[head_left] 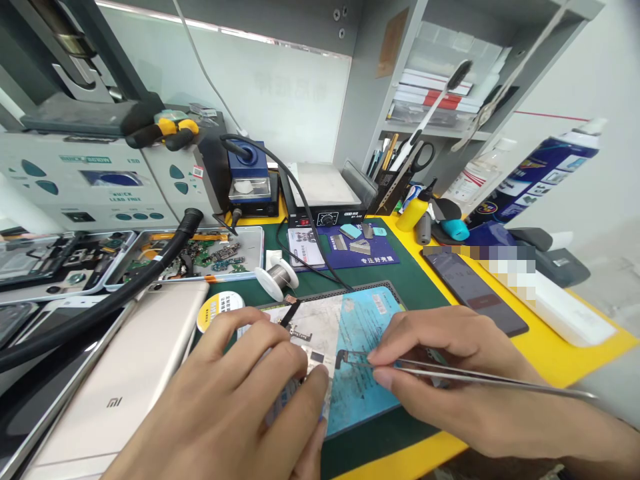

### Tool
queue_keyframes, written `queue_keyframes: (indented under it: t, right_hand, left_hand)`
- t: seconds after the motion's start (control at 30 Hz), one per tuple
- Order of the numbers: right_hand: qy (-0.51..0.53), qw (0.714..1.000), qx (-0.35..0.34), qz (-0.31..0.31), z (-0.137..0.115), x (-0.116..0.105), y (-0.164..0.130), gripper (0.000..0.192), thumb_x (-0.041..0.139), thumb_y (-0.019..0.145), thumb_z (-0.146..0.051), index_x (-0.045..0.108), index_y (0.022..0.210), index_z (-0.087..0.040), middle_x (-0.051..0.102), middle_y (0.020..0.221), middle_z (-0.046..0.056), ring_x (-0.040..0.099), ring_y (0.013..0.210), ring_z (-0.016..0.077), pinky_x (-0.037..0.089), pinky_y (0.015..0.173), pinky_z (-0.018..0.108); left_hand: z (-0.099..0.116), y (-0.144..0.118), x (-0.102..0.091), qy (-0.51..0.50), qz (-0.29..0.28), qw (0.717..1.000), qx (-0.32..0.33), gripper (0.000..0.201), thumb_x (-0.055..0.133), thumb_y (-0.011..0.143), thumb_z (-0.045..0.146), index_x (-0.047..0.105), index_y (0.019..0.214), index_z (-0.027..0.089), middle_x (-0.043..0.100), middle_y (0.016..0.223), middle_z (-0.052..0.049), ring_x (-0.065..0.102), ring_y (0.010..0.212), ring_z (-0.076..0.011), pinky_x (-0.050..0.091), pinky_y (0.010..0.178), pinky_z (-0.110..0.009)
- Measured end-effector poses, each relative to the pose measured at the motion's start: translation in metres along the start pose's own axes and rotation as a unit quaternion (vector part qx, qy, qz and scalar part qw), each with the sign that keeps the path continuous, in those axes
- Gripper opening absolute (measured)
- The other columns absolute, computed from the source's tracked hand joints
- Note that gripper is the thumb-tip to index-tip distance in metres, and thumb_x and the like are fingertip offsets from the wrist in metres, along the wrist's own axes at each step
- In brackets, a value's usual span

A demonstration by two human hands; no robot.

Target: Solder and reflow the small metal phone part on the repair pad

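Note:
My right hand (435,373) pinches a pair of metal tweezers (520,385), its long shaft pointing out to the right. At the tweezers' tips is a small black flex cable (341,359), over the blue part of a worn sheet (365,320). My left hand (250,393) is curled round a small circuit board (317,358); silvery metal and a dark square show by its fingertips. Most of what lies beneath that hand is hidden. Just beyond its knuckles, a small metal bracket-like part (301,333) and a black strip (290,313) are visible.
Left stands a gold phone back (125,353), with a black hose (170,257) crossing above. Behind are a solder spool (277,279), a tray of boards (250,247) and a rework station (95,180). Right lie a dark phone (473,290) and a white box (565,300).

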State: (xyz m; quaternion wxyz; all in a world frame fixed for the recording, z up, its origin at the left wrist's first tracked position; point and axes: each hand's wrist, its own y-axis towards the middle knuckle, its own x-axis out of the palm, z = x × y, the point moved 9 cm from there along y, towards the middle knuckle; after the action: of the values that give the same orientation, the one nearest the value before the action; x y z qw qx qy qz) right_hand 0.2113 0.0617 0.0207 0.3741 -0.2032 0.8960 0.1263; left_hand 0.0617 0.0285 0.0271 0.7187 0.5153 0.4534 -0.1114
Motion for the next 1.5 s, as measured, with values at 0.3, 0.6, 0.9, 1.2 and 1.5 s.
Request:
queue_keyframes:
  t: [0.3,0.6,0.9,1.2,1.5]
  right_hand:
    - [0.022,0.999,0.036,-0.015,0.008,0.002,0.000,0.010,0.066,0.089,-0.025,0.074,0.085,-0.020,0.073,0.074,0.001,0.063,0.059,0.0118,0.045,0.051,0.020]
    - [0.036,0.999,0.035,-0.011,0.009,0.003,-0.001,0.009,0.068,0.089,-0.024,0.074,0.084,-0.019,0.072,0.072,0.002,0.062,0.059,0.0117,0.045,0.052,0.021]
    - [0.030,0.999,0.042,-0.016,0.009,0.003,-0.002,0.010,0.067,0.090,-0.026,0.073,0.085,-0.019,0.072,0.073,0.002,0.063,0.062,0.0125,0.045,0.053,0.021]
    - [0.036,0.999,0.024,-0.021,0.008,0.004,-0.002,0.011,0.065,0.091,-0.026,0.073,0.087,-0.019,0.072,0.073,0.002,0.061,0.059,0.0117,0.044,0.053,0.022]
    - [0.039,0.998,0.032,-0.025,0.012,0.005,-0.003,0.013,0.065,0.092,-0.027,0.074,0.090,-0.020,0.073,0.074,0.002,0.063,0.061,0.0126,0.044,0.055,0.023]
  left_hand:
    - [0.000,-0.003,-0.002,0.005,0.018,1.000,0.001,0.015,0.053,0.086,0.015,0.067,0.084,0.021,0.062,0.077,-0.002,0.057,0.078,-0.0214,0.046,0.085,-0.044]
    - [0.001,-0.003,-0.001,0.003,-0.001,1.000,0.005,0.016,0.052,0.087,0.014,0.066,0.084,0.021,0.061,0.076,-0.002,0.057,0.078,-0.0207,0.045,0.084,-0.044]
    - [0.001,-0.002,-0.001,0.005,0.015,1.000,0.009,0.018,0.054,0.083,0.013,0.068,0.093,0.021,0.063,0.078,-0.002,0.058,0.079,-0.0213,0.047,0.085,-0.045]
    - [0.001,0.000,-0.003,0.004,0.013,1.000,0.007,0.018,0.051,0.088,0.014,0.068,0.091,0.020,0.063,0.077,-0.002,0.057,0.079,-0.0217,0.045,0.085,-0.044]
    - [0.001,0.000,-0.003,0.004,0.011,1.000,0.009,0.016,0.049,0.091,0.016,0.064,0.087,0.019,0.063,0.078,-0.002,0.056,0.078,-0.0213,0.043,0.084,-0.043]
